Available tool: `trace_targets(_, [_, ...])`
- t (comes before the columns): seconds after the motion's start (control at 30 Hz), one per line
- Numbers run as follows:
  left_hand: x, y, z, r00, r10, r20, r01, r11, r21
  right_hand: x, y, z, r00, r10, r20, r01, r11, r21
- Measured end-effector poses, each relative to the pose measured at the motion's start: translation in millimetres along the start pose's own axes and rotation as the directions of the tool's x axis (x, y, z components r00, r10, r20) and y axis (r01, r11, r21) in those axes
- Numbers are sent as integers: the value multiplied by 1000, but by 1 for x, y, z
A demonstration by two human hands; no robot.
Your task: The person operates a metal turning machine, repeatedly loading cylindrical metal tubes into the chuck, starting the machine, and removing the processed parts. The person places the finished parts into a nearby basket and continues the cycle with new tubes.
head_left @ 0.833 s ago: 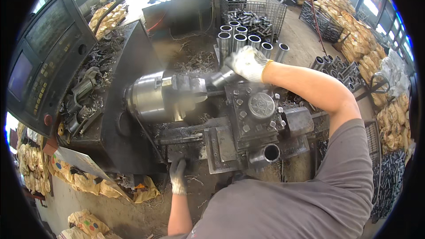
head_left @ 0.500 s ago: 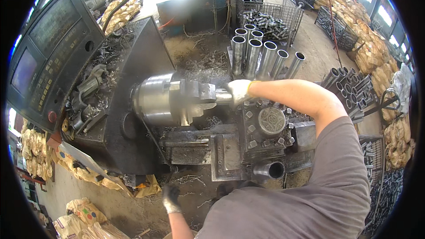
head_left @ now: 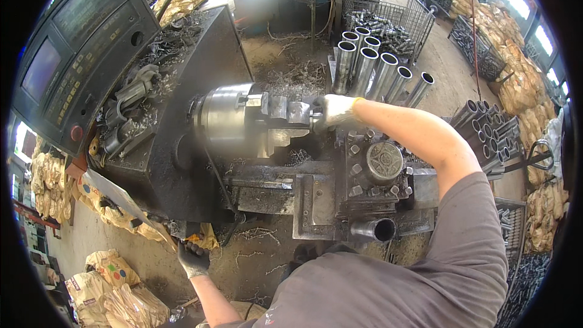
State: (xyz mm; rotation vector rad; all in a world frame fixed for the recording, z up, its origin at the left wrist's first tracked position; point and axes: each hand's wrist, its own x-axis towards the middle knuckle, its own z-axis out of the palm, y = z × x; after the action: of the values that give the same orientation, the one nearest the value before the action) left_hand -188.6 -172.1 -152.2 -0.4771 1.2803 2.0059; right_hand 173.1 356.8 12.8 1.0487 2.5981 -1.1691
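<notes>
My right hand (head_left: 337, 111), in a pale glove, is closed round the outer end of a short metal tube (head_left: 315, 120). That tube sits at the jaws of a large steel chuck (head_left: 228, 121); the hand hides much of it. Low on the left, my left hand (head_left: 194, 259), in a dark-palmed glove, is beside the lower end of a slanting metal panel (head_left: 126, 199). Its fingers look stretched out and apart, with nothing seen in them. Just below the right forearm is a bolted tool turret (head_left: 384, 163), with a thick hollow cylinder (head_left: 374, 229) at its near side.
Several upright steel tubes (head_left: 366, 64) stand beyond my right hand. More tubes (head_left: 486, 130) are stacked at right. A control panel (head_left: 79, 48) with a red button leans in at left. Metal shavings (head_left: 258, 234) litter the floor, and wire baskets (head_left: 419, 21) stand farther back.
My left hand has moved left, up to the slanting panel's lower end. The right hand stays at the tube by the chuck. The whole view has shifted slightly.
</notes>
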Motion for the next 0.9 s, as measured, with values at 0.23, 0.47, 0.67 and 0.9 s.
trace_targets(0.23, [43,-5,-35,939,340,51,-342,909,239,-59,-35,-11,956,-6,-294,-99,935,-341])
trace_targets(0.47, [-29,33,22,320,903,287,-713,31,700,-238,-41,22,589,0,-808,265,945,193])
trace_targets(0.67, [-113,175,243,-166,641,750,-587,-675,447,-354,-41,117,384,290,-877,298,860,415])
trace_targets(0.9, [14,302,338,441,545,713,-230,-700,677,-415,-48,170,409,391,-824,223,833,506])
